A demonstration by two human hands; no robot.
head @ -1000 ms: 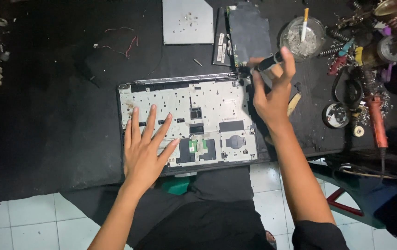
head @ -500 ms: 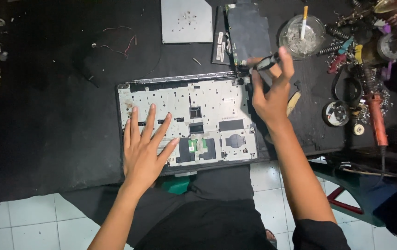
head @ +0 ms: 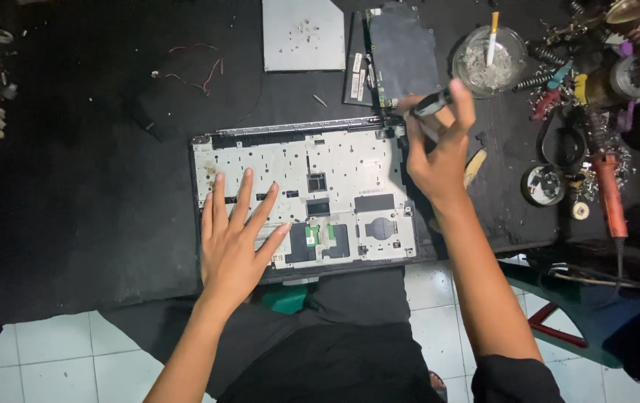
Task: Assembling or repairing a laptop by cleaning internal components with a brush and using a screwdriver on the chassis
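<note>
An opened laptop base (head: 335, 168), silver-white inside with a small green board near its front, lies on the black work mat. My left hand (head: 234, 242) rests flat on its left front part, fingers spread. My right hand (head: 439, 149) is at the base's far right corner, gripping a dark screwdriver (head: 430, 104) whose tip points down at that corner.
A grey metal cover (head: 303, 33) and a dark circuit board (head: 402, 52) lie behind the laptop. A glass ashtray with a cigarette (head: 488, 56) stands to the right. Tools, springs and a red soldering iron (head: 609, 190) crowd the right side. Red wires (head: 200, 71) lie at back left.
My right hand has shifted slightly at the laptop's far right corner with the screwdriver. My left hand has stayed flat on the base.
</note>
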